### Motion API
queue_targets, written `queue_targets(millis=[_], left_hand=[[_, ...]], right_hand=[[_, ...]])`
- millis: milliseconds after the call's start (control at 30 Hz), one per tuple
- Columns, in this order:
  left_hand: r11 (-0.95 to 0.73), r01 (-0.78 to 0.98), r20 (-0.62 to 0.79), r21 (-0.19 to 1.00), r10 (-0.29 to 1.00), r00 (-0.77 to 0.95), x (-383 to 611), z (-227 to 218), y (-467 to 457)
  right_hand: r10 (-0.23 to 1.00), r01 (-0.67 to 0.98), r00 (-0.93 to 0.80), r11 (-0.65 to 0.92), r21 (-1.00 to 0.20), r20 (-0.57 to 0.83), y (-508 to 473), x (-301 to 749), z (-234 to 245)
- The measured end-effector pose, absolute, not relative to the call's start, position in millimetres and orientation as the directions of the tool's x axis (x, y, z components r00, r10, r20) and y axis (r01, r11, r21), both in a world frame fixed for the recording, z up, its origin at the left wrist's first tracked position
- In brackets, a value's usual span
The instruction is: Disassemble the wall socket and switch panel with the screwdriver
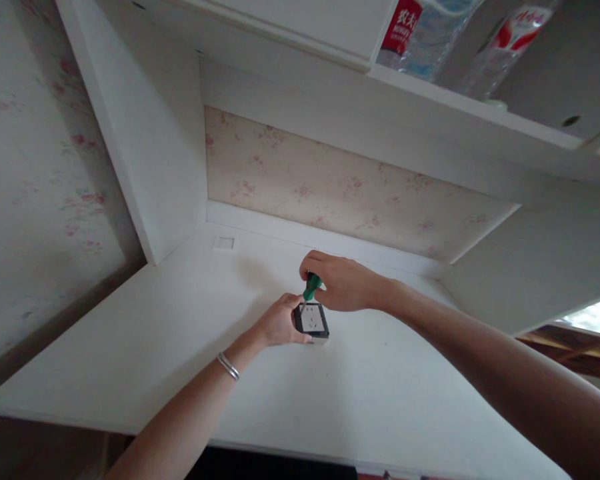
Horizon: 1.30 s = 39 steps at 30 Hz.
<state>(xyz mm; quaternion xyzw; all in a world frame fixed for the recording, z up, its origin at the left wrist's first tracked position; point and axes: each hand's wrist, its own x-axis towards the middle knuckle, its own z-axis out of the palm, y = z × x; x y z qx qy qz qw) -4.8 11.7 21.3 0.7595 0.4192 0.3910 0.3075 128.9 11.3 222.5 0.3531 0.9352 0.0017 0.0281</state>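
A square wall socket [312,319] with a white face and a dark frame lies face up on the white desk [380,387]. My left hand [283,321] grips it from the left side, thumb along the near edge and fingers at the far left. Above it, my right hand [343,283] is closed around the green handle of a screwdriver [311,287]. The screwdriver's shaft slants down to the left part of the socket; its tip is too small to make out.
A small white square plate [225,243] sits at the desk's back left. White side panels [155,133] and a shelf overhang the desk. Plastic bottles [510,47] stand on the upper right shelf. Floral wallpaper [300,180] covers the back wall.
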Motion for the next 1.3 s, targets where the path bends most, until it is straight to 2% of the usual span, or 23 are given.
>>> queue_targets(millis=[133, 300, 433, 500, 667, 833, 1000, 1067, 1167, 1233, 1300], left_hand=[[-0.457, 0.376, 0.337, 0.806, 0.877, 0.343, -5, 22, 12], [-0.466, 0.373, 0.345, 0.802, 0.872, 0.348, -5, 21, 14], [-0.483, 0.371, 0.367, 0.793, 0.865, 0.342, -6, 16, 15], [-0.478, 0.366, 0.366, 0.799, 0.868, 0.336, -6, 13, 16], [-0.431, 0.356, 0.323, 0.829, 0.889, 0.324, -7, 10, 18], [-0.414, 0.333, 0.308, 0.847, 0.893, 0.327, -8, 11, 18], [-0.434, 0.358, 0.323, 0.827, 0.887, 0.329, -7, 14, 17], [-0.443, 0.362, 0.331, 0.820, 0.884, 0.330, -6, 15, 17], [-0.453, 0.365, 0.336, 0.813, 0.878, 0.342, -5, 16, 15], [-0.457, 0.362, 0.339, 0.812, 0.875, 0.345, -4, 16, 15], [-0.459, 0.348, 0.343, 0.818, 0.873, 0.345, -4, 15, 15]], right_hand=[[0.691, 0.690, -0.723, 0.722, 0.053, -0.011, 11, 129, 222], [0.617, 0.619, -0.784, 0.785, -0.018, -0.062, 9, 129, 223], [0.713, 0.712, -0.701, 0.701, 0.039, -0.017, 10, 127, 223], [0.722, 0.721, -0.692, 0.692, 0.050, -0.002, 12, 128, 223], [0.639, 0.642, -0.767, 0.765, -0.057, -0.059, 20, 133, 223], [0.709, 0.709, -0.705, 0.705, 0.011, -0.021, 20, 131, 221], [0.626, 0.627, -0.778, 0.770, -0.118, -0.049, 18, 126, 220], [0.659, 0.661, -0.750, 0.745, -0.091, -0.054, 17, 123, 219], [0.723, 0.723, -0.691, 0.691, -0.029, 0.013, 18, 120, 217], [0.701, 0.699, -0.712, 0.713, -0.052, 0.036, 20, 120, 216], [0.637, 0.633, -0.771, 0.767, -0.103, 0.000, 23, 122, 216]])
